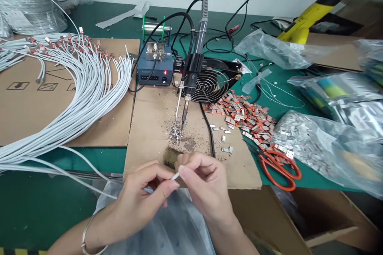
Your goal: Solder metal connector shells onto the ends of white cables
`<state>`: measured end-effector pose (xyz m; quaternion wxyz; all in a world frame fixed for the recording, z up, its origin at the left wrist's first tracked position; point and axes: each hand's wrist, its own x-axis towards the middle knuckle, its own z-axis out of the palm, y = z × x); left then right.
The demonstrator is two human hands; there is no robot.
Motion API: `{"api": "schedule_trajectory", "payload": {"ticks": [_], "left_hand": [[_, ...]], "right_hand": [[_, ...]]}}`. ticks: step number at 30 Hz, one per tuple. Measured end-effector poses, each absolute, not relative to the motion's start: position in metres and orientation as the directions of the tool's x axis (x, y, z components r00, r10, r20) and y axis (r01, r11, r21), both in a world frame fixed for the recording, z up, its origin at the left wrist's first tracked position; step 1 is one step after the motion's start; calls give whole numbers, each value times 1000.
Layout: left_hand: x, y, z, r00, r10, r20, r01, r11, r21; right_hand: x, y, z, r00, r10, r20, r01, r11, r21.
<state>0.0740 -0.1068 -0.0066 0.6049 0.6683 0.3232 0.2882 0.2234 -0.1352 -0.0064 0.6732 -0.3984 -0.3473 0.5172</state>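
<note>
Low in the middle of the head view, my left hand (143,193) pinches a thin white cable (175,176) between thumb and fingertips. My right hand (206,185) pinches the same cable near its end, so only a short piece shows between the two hands. Just beyond my fingertips lies a brown sponge-like block (170,157), partly hidden. Above it a soldering iron (186,107) hangs tip down in a stand, a thin metal feed tube beside it. Solder scraps (176,132) are heaped under the tip.
A bundle of white cables (98,91) with connectors lies left. A soldering controller (154,71) and round fan (209,83) stand behind. At right are a pile of orange-and-metal USB connectors (245,117), orange-handled scissors (279,169), and a bag of metal shells (305,139).
</note>
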Motion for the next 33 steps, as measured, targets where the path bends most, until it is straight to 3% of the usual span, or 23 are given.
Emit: {"api": "schedule_trajectory", "payload": {"ticks": [2,4,8,13,15,18,22,25,27,30,33], "left_hand": [[71,-107,-5,624,781,11,56,-58,997],[68,-104,-2,604,797,-20,30,3,1000],[65,-99,1,591,803,-72,38,62,997],[64,-99,-3,629,777,24,148,-150,978],[65,-100,-3,628,776,59,151,-197,969],[69,-101,-2,596,800,64,110,-161,981],[77,-102,-3,556,831,19,125,-106,987],[78,-102,-4,551,830,83,149,-196,969],[76,-101,-3,555,827,93,150,-209,966],[71,-100,0,588,808,-18,125,-69,990],[65,-98,3,664,734,-143,107,96,990]], "right_hand": [[231,-134,-1,329,941,78,-477,237,-846],[239,-133,6,382,916,118,-381,273,-884],[245,-134,15,83,995,57,2,57,-998],[239,-131,21,-59,998,8,141,16,-990],[236,-130,19,-40,999,-3,112,1,-994],[226,-130,12,92,996,8,-84,15,-996],[204,-134,-3,271,962,23,-360,124,-925],[195,-137,-12,291,957,-11,-481,137,-866],[199,-138,-14,312,950,-14,-484,146,-863],[218,-138,-10,399,915,58,-353,212,-911],[239,-138,0,210,970,122,-97,145,-985]]}}
